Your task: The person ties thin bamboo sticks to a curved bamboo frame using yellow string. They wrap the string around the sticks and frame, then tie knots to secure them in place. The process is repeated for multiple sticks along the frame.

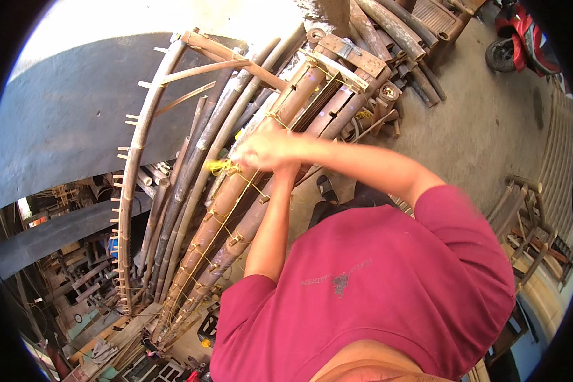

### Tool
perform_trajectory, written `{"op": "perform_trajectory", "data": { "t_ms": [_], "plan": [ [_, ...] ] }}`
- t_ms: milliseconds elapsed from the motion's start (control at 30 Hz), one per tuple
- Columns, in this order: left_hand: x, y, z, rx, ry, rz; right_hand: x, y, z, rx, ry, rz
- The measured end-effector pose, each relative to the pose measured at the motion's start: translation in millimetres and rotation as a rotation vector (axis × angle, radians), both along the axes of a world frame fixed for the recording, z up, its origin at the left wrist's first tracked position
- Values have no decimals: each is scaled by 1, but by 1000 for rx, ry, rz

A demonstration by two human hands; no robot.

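Note:
My hands meet over a long bamboo frame (219, 219), with my right forearm crossing above my left wrist. A bundle of yellow cord (223, 167) sticks out from the closed fingers of my right hand (260, 150), which is smeared by motion. My left hand (288, 167) is mostly covered by the right wrist, so its fingers are hidden. The frame has two thick parallel poles with small pegs, and yellow cord runs between them in a zigzag. A short wooden crosspiece (334, 69) joins the poles at the far end.
Left of the frame lean several long bamboo poles (200, 146) and a curved pole with pegs (128, 191). Cut bamboo (395, 38) is stacked at the far end. A red motorbike (525, 38) stands at far right; a bamboo rack (531, 216) is nearer.

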State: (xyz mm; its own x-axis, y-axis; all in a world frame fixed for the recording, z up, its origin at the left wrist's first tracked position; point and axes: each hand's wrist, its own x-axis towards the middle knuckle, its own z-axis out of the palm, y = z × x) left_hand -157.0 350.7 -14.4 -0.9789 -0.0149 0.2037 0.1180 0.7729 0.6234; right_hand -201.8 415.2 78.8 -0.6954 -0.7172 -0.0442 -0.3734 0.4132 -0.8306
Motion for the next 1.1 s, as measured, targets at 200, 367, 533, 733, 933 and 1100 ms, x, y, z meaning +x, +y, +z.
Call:
{"op": "perform_trajectory", "data": {
  "t_ms": [200,367,533,733,933,1100],
  "plan": [
    [-1,-2,6,189,-101,-6,-83,24,-44,-3,-203,-249],
    [3,-11,-4,83,-36,32,44,84,-28,-202,-92,124],
    [-8,2,15,505,-100,8,111,101,-101,-179,55,-28],
    [-162,-44,34,495,-20,25,118,116,-82,-238,178,-43],
    [-188,-26,15,-693,-481,4,90,182,-89,-357,203,-536],
    [-121,79,12,135,-343,-306,38,220,-89,-1567,-1419,-1480]
  ]
}}
